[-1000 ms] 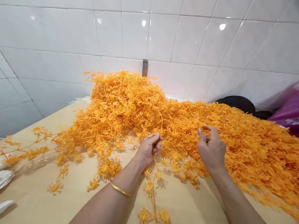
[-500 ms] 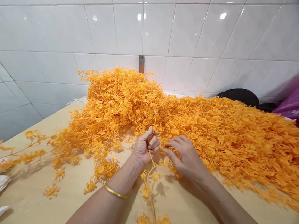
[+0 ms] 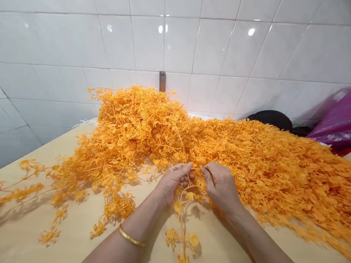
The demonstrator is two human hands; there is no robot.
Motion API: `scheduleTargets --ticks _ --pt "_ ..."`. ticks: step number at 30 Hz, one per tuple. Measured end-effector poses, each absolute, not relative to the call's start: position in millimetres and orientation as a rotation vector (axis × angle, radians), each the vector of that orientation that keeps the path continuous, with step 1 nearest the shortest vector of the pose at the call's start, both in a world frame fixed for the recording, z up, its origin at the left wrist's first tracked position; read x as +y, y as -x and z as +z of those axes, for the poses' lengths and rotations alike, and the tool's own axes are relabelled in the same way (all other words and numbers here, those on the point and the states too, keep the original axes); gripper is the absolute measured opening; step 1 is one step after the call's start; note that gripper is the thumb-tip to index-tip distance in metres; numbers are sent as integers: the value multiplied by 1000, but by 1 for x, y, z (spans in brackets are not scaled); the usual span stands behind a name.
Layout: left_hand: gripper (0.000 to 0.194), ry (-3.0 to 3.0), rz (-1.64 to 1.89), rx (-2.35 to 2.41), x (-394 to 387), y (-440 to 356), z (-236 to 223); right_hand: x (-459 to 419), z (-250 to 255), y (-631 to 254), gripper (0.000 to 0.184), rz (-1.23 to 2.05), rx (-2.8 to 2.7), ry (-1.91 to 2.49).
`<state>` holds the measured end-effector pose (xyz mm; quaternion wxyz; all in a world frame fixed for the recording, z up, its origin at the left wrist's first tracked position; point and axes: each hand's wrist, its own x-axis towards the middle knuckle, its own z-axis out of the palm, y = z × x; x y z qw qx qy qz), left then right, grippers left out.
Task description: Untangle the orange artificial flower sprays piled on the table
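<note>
My left hand (image 3: 176,181), a gold bangle on its wrist, is closed on an orange plastic flower stem (image 3: 182,225). The stem's lower end, with several small spidery blossoms, hangs toward me over the table, and its upper end runs up into the pile. Just to the right is my right hand (image 3: 221,184), thumb and forefinger pinched together near the stem. Whatever is between those fingertips is too small to make out. Behind both hands rises a tall heap of orange plastic flower sprays (image 3: 138,122).
A long bank of more orange sprays (image 3: 283,171) covers the table's right side. Loose sprays (image 3: 17,192) stretch out at left on the tan tabletop (image 3: 91,257). Beyond stand a black round object (image 3: 271,119), purple cloth (image 3: 343,115) and a tiled wall (image 3: 72,38) with a metal bracket (image 3: 162,81).
My right hand's fingers have gone from loosely spread to a pinch beside the stem. The left hand has turned a little and sits slightly lower. The view has shifted somewhat.
</note>
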<state>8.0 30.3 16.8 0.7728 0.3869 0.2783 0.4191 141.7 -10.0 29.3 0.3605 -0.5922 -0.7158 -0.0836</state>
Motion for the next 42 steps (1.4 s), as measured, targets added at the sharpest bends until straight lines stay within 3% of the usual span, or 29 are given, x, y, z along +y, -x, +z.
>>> scheduleTargets --ticks 4,11,23,32,42 --pt "24 -909 832 675 25 -14 11 -10 28 -143 24 -183 -1859 1486" --pt "27 -952 848 726 28 -11 16 -13 34 -149 28 98 -1668 1473" --pt "29 -918 926 664 29 -14 15 -16 38 -137 31 467 -1920 1353" --pt "29 -839 927 643 32 -10 12 -16 40 -144 26 550 -1890 1309" --pt "24 -879 752 609 29 -10 10 -13 33 -143 15 245 -1747 1337"
